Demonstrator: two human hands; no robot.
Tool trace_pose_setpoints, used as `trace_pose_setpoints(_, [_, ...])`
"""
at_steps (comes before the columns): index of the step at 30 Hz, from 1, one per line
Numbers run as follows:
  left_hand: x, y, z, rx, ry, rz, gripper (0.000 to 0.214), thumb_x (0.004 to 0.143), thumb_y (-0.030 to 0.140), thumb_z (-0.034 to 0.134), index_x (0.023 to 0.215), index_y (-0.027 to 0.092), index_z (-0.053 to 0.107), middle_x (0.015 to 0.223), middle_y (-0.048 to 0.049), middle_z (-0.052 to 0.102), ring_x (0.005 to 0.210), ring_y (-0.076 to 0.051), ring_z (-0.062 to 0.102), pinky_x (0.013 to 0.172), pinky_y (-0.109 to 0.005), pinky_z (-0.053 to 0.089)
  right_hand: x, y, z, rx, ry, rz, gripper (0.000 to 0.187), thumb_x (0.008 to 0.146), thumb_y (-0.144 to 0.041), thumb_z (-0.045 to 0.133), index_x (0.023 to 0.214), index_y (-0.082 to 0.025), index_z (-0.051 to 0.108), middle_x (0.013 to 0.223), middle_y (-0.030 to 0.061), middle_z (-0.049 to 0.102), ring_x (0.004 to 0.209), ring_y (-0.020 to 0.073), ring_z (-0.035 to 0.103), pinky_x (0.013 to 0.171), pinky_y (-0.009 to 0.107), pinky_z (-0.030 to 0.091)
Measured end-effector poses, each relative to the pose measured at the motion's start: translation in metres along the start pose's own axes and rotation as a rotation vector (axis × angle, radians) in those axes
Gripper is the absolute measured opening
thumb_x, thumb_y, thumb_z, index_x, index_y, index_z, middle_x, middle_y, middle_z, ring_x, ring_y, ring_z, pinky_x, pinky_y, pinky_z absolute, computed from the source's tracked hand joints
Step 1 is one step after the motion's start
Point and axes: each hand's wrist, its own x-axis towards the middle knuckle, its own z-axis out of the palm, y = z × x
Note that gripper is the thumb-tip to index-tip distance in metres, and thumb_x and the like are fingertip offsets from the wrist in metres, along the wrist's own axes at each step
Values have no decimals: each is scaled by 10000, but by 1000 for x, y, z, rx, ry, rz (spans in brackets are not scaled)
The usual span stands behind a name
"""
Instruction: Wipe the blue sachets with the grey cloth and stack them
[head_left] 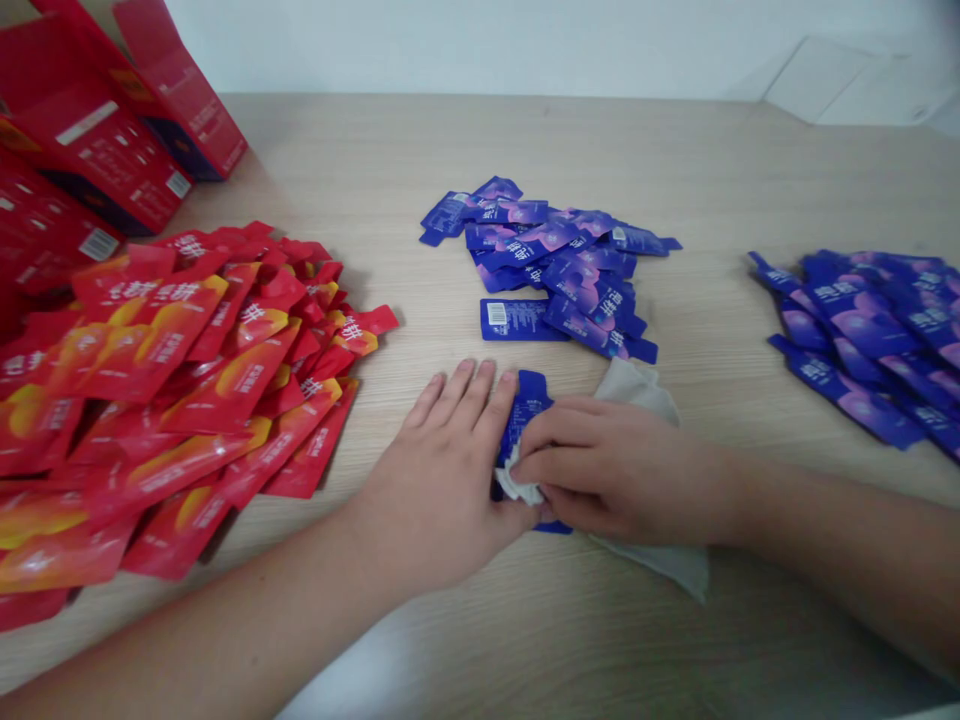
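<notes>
A blue sachet [527, 400] lies on the table in front of me, partly covered by both hands. My left hand [454, 470] rests flat at its left side, fingers stretched out and the thumb reaching across its lower part. With bunched fingers, my right hand [611, 465] presses a pale grey cloth [637, 388] onto the sachet. The rest of the cloth spreads out beneath and beside that hand. Just beyond the hands is a loose pile of blue and purple sachets [559, 250].
At the left, a large heap of red and orange sachets [202, 370] lies near my left forearm. Several red boxes [112, 150] stand behind it with raised flaps. Another pile of blue sachets [877, 330] is at the right. A white wall [510, 45] borders the wooden table [360, 150] at the back.
</notes>
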Motion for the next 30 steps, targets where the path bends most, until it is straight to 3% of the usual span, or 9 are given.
trace_pose_setpoints(4, [0, 1, 1, -9, -1, 13, 1120, 917, 780, 640, 1707, 82, 263, 1777, -235, 236, 1669, -406, 191, 1348, -620, 165, 6, 8, 1, -36, 52, 113, 155, 957, -124, 643, 1044, -199, 748, 1098, 96, 726, 1039, 252, 686, 958, 425, 581])
trace_pose_setpoints(7, [0, 1, 1, -5, -8, 9, 1140, 919, 797, 624, 1701, 51, 261, 1774, -246, 232, 1670, -404, 188, 1352, -607, 162, 8, 18, -4, -52, 96, 180, 204, 961, -123, 639, 1112, -198, 754, 1110, 96, 723, 1043, 253, 686, 945, 429, 580])
trace_pose_setpoints(14, [-1, -1, -1, -25, -11, 8, 1149, 897, 835, 615, 1696, 75, 292, 1775, -235, 247, 1668, -399, 203, 1357, -597, 153, 4, 36, -4, -125, 170, 234, 185, 986, -155, 635, 1128, -222, 733, 1103, 97, 733, 1070, 262, 691, 961, 451, 595])
trace_pose_setpoints(21, [-2, -4, -4, -21, -53, 48, 1311, 771, 923, 680, 1689, 68, 301, 1778, -269, 189, 1667, -443, 157, 1347, -632, 142, 2, 20, -8, -145, 264, 202, 170, 1004, -176, 631, 1148, -215, 711, 1105, 99, 746, 1084, 267, 694, 953, 437, 603])
trace_pose_setpoints(26, [-1, -4, -5, -85, -7, 52, 1334, 798, 765, 800, 1732, 122, 96, 1782, -235, 224, 1671, -409, 170, 1344, -626, 166, -1, -6, -11, -64, 148, 161, 143, 998, -161, 630, 1086, -207, 733, 1110, 98, 733, 999, 239, 696, 851, 390, 592])
trace_pose_setpoints(30, [0, -5, -7, -133, -33, 142, 1238, 843, 695, 807, 1729, 176, 115, 1763, -198, 313, 1663, -370, 235, 1354, -620, 130, -2, -8, -5, 19, 19, 169, 134, 983, -161, 656, 1065, -217, 746, 1122, 89, 715, 1049, 256, 682, 924, 420, 579])
